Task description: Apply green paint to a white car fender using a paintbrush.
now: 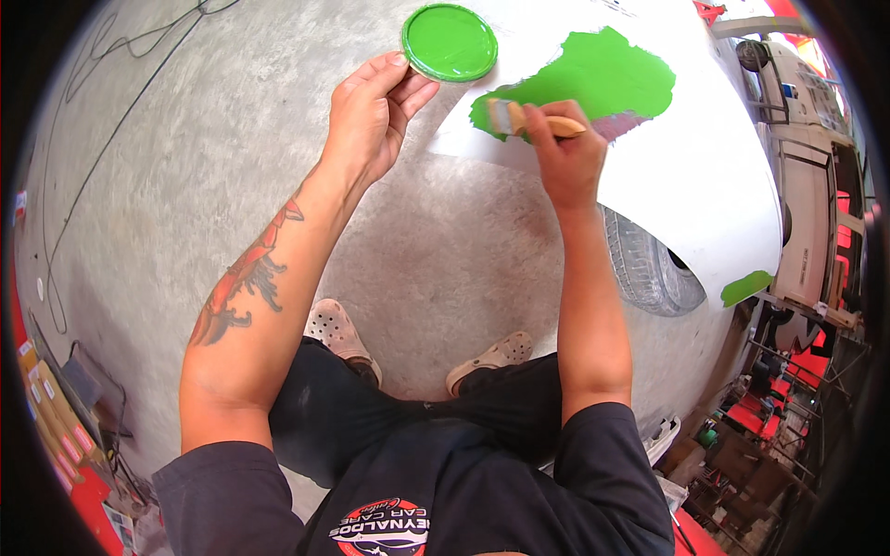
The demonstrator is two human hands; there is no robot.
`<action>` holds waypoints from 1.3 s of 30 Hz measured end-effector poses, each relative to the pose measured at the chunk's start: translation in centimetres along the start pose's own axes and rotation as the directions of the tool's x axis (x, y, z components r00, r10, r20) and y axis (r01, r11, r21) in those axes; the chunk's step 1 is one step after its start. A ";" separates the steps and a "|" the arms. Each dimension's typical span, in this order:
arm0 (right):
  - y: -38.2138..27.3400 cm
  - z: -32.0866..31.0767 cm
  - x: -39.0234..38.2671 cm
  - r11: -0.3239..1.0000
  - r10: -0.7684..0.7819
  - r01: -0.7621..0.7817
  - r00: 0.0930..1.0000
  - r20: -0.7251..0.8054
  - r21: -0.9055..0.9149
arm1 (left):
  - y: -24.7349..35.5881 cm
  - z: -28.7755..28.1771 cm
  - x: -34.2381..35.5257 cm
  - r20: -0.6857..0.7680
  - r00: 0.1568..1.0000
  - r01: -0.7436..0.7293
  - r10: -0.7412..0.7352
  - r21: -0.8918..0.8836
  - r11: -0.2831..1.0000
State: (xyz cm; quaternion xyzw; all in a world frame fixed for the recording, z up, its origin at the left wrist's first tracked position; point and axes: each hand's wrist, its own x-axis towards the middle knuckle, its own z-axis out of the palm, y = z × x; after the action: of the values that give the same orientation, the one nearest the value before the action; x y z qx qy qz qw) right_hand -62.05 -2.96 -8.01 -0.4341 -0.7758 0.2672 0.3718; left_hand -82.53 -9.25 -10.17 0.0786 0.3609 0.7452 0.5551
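Observation:
My left hand grips the rim of a round lid, thumb on top and fingers below. Wet-looking green paint covers the lid's inside. In my right hand is a paintbrush with a pale wooden handle and a metal band. Its bristles touch the left end of a large green patch on a white car body panel. A greyish-purple area shows at the patch's lower edge. The lid is held to the left of the panel, apart from it.
Below the panel, a tyre sits in the wheel arch. A smaller green patch marks the panel's lower right. A black cable trails over the concrete floor at left. Racks with parts stand at right, cardboard boxes at lower left.

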 end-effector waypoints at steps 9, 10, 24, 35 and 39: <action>1.2 -2.3 0.5 0.999 0.042 -0.036 0.971 -0.235 0.031 | -0.1 0.5 -0.5 0.023 1.000 0.004 -0.005 0.014 1.000; 1.0 -2.5 0.4 0.999 0.040 -0.034 0.970 -0.241 0.031 | -0.1 0.5 -0.5 0.022 1.000 0.003 -0.004 0.019 1.000; -0.7 -4.9 4.6 0.997 -0.080 0.078 0.927 -0.367 -0.020 | -0.5 0.8 -0.8 0.022 0.999 0.033 -0.034 0.018 0.999; -1.0 -5.1 6.5 1.000 -0.012 0.001 0.919 -0.395 -0.027 | -0.7 0.7 -0.6 0.021 0.999 0.050 -0.050 0.007 0.999; -0.8 -3.9 5.0 0.999 -0.038 0.038 0.925 -0.377 -0.007 | -0.9 0.6 -0.5 0.018 0.998 0.052 -0.052 0.005 0.999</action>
State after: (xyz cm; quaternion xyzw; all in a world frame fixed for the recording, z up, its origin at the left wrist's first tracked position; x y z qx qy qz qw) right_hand -61.02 1.40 -3.46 -0.4622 -0.6980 0.1719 0.5192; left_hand -81.38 -9.34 -10.12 0.0772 0.3592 0.7290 0.5776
